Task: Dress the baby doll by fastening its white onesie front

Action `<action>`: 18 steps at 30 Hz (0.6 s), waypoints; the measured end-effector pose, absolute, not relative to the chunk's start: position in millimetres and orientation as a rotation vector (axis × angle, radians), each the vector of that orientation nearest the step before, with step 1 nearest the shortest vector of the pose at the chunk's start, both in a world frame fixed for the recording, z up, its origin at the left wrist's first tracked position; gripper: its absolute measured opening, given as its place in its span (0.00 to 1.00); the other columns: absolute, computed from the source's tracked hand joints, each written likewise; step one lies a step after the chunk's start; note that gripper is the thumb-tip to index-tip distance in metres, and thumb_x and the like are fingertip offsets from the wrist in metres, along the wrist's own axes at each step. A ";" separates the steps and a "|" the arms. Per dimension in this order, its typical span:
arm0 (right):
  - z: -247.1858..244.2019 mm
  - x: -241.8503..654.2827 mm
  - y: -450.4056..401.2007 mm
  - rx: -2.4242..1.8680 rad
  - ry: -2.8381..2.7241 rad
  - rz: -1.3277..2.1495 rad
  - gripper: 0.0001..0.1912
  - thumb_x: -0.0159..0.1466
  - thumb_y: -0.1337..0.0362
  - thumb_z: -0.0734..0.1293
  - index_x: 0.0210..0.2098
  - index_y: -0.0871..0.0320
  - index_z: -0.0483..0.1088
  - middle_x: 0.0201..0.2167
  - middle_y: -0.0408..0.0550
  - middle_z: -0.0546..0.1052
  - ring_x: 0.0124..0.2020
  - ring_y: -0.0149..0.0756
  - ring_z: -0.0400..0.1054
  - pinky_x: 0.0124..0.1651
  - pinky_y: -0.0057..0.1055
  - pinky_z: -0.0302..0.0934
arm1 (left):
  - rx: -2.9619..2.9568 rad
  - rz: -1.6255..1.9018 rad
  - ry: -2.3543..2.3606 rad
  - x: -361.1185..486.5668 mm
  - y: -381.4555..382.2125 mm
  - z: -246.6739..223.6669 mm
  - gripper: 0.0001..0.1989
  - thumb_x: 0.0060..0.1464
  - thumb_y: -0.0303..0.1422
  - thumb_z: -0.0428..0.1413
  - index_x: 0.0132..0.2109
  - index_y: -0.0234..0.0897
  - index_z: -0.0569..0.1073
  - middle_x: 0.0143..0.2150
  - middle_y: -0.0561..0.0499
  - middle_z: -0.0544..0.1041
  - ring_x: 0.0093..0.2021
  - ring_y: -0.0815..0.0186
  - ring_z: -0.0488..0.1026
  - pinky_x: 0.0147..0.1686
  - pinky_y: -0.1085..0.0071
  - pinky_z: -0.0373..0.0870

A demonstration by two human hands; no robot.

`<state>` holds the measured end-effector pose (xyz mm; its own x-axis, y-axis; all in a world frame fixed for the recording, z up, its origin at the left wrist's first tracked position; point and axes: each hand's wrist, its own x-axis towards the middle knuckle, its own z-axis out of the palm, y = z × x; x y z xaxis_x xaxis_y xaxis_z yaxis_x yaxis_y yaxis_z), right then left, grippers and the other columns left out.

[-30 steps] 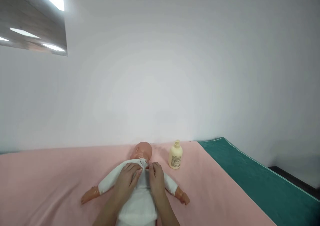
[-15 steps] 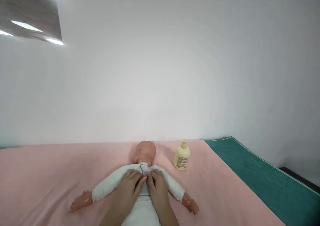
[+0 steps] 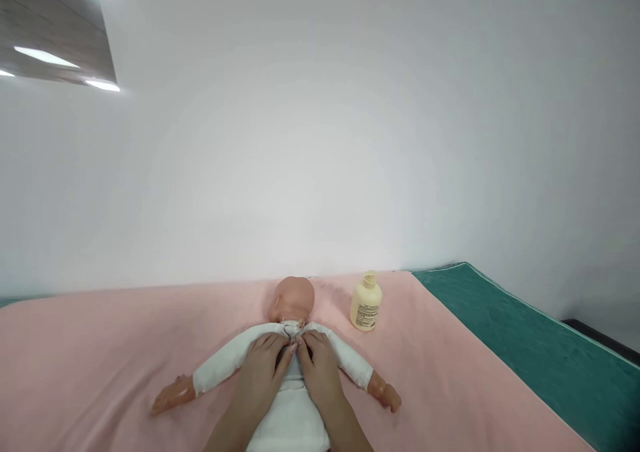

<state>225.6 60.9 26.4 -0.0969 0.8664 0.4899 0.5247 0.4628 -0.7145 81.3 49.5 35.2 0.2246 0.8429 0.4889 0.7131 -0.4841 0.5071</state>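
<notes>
Care-training rm, prob., infant doll [image 3: 289, 415] on pink cloth [image 3: 450, 379], teal bed [image 3: 520, 335], wht wall [image 3: 320, 139]

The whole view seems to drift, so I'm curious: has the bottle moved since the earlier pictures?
No. Judged against the cloth's far right corner, the bottle stands in the same place; the camera view shifted.

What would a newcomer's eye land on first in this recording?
Probably the white-bodied doll, lying arms spread on the pink cloth, with the left hand and right hand close together on its upper body. Next, the pale yellow bottle standing on the cloth to the right of the doll's head.
</notes>
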 end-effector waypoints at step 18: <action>30.1 224.9 58.0 -1.195 -1.834 0.438 0.13 0.67 0.69 0.59 0.43 0.57 0.74 0.45 0.51 0.76 0.49 0.44 0.65 0.55 0.43 0.56 | 2.297 1.141 1.494 79.5 53.0 26.4 0.15 0.63 0.40 0.45 0.46 0.40 0.73 0.46 0.47 0.77 0.49 0.56 0.71 0.51 0.54 0.67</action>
